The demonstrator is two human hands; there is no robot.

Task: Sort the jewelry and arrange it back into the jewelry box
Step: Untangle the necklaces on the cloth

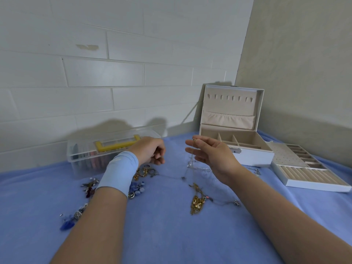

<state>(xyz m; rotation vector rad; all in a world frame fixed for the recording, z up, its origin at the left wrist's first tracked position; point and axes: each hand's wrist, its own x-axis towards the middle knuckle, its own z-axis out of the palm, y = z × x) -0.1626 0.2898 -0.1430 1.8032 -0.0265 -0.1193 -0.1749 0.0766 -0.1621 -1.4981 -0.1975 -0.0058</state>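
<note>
Looks like this is still the untangling/sorting stage, nothing's in the jewelry box (233, 113) yet as far as I can see. It sits open at the far right corner of the blue cloth (171, 237), compartments bare, with its lift-out tray (308, 173) just beside it toward the right edge. The right hand (211, 155) pinches a gold chain necklace (197, 201) by its top end between thumb and forefinger, other fingers loose. The chain hangs down to a gold heap in the middle of the cloth. The left hand (150, 150) has its fingers curled in, maybe on a thin silver chain, but I honestly can't tell if it's holding anything. The next move probably needs that chain lifted free of the heap without dragging the rest, then hooked in the lid. More loose jewelry (137, 184) lies near the left, in front of a clear plastic box (80, 159). No readable writing anywhere; there's a faint mark on the wristband (119, 169), not legible.
</note>
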